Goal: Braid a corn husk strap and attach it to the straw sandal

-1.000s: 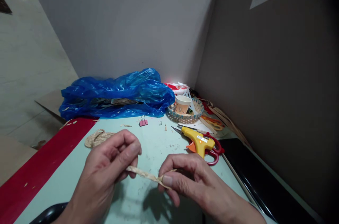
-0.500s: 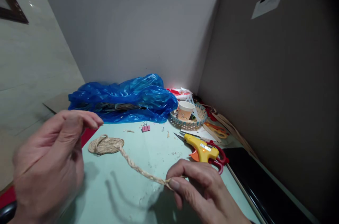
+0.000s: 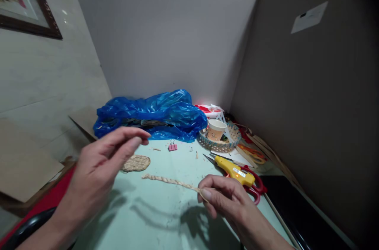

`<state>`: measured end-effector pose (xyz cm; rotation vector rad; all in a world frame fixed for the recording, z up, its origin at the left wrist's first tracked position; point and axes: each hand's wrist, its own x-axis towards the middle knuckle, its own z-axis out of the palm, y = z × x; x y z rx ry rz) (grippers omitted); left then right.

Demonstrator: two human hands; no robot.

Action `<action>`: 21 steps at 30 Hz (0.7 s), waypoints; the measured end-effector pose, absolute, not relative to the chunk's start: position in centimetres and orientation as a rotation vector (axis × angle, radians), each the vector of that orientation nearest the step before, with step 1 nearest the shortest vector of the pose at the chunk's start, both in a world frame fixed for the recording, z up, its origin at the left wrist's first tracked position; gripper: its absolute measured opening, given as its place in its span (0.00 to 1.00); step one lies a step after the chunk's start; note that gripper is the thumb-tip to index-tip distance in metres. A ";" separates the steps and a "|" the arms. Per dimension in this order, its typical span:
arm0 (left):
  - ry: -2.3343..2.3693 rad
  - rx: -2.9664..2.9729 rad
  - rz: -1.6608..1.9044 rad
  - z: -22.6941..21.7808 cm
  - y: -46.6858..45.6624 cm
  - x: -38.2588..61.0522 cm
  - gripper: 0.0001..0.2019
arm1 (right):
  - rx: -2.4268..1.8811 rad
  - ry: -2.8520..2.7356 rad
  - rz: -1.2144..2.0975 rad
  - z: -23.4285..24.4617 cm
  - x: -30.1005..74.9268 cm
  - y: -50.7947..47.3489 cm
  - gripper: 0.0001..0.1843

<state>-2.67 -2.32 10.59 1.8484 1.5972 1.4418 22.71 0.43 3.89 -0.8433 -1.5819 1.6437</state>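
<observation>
Braid (image 3: 168, 181) looks light, floppy, prob frays; right hand (image 3: 227, 200) pinches its end, good spot; left hand (image 3: 100, 163) spread, empty.

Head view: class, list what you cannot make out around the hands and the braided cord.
All in the head view.
Near end of the braided cord: hidden inside the right hand.
Left part of the coiled mat: behind the left hand.
Contents of the blue bag: veiled by crinkled plastic.
Middle of the scissors: under the glue gun.
</observation>
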 end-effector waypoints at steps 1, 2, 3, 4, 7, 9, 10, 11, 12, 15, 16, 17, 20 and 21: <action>1.599 1.900 1.321 10.8 -2.1 -3.0 0.09 | -0.850 -1.557 1.656 3.9 22.7 0.4 0.17; 1.610 1.961 1.187 10.9 -1.8 -3.6 0.09 | -0.866 -1.533 1.661 3.9 22.6 0.4 0.17; 1.625 2.015 1.075 10.7 -1.3 -4.4 0.11 | -0.887 -1.509 1.662 4.1 22.6 0.3 0.17; 1.670 2.054 1.022 10.3 -0.8 -5.4 0.12 | -0.911 -1.488 1.662 4.2 22.5 0.2 0.17; 1.822 2.116 0.875 8.1 1.4 -9.3 0.15 | -0.963 -1.462 1.673 4.8 22.4 -0.1 0.18; 1.862 2.101 0.787 6.2 2.8 -11.9 0.17 | -0.988 -1.462 1.682 4.9 22.3 -0.1 0.18; 1.883 2.082 0.748 5.4 3.3 -12.9 0.17 | -1.000 -1.464 1.682 5.0 22.3 -0.1 0.19; 1.897 2.065 0.709 4.6 3.8 -13.7 0.16 | -1.010 -1.470 1.677 5.0 22.3 -0.1 0.19; 1.910 2.054 0.675 3.9 4.1 -14.2 0.15 | -1.018 -1.479 1.672 4.9 22.3 -0.1 0.19; 1.920 2.030 0.585 2.8 4.6 -14.9 0.14 | -1.039 -1.519 1.659 4.7 22.2 0.0 0.20; 1.918 2.020 0.562 2.6 4.6 -15.0 0.14 | -1.041 -1.534 1.657 4.6 22.2 0.1 0.21; 1.916 2.005 0.546 2.5 4.6 -15.0 0.13 | -1.044 -1.547 1.655 4.5 22.3 0.1 0.21; 1.915 1.930 0.557 2.6 4.5 -14.8 0.12 | -1.037 -1.575 1.645 4.4 22.3 0.1 0.22; 1.907 1.898 0.587 2.7 4.4 -14.6 0.11 | -1.037 -1.576 1.639 4.5 22.4 0.1 0.21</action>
